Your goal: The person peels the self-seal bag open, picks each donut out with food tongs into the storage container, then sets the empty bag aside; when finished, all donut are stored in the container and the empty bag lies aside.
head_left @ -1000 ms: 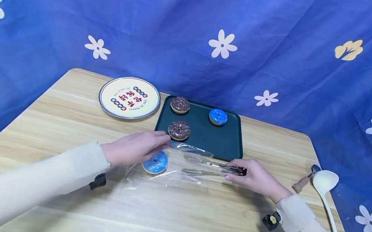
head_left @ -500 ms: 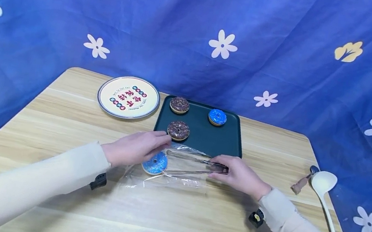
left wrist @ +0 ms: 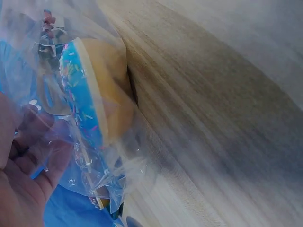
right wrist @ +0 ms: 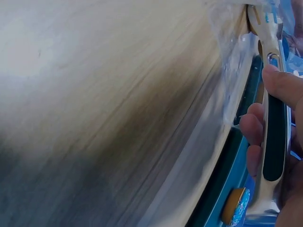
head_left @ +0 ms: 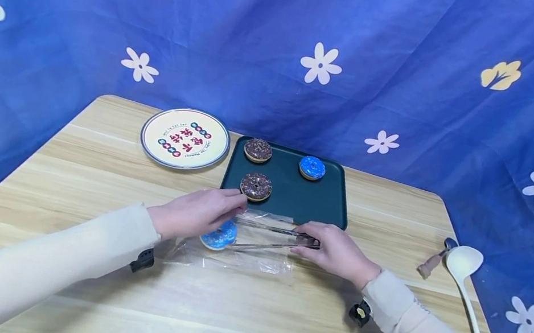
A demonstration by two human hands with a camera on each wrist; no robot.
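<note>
My left hand pinches the upper edge of a clear plastic bag on the table. Inside the bag lies a blue-frosted donut, partly covered by that hand in the head view; its sprinkles and tan base show in the left wrist view. My right hand holds metal tongs with dark grips, thumb on one arm and fingers on the other. The tongs' arms stand apart and reach leftward into the bag, their ends at the donut. Whether they touch it, I cannot tell.
Behind the bag is a dark green tray bearing two chocolate donuts and a blue donut. A printed plate stands at the back left. At the right edge lie a white ladle and a small brown-handled utensil.
My right hand has moved left, carrying the tongs deeper into the bag, and their arms have spread wider. The bagged donut has shifted slightly left. My left hand has barely moved.
</note>
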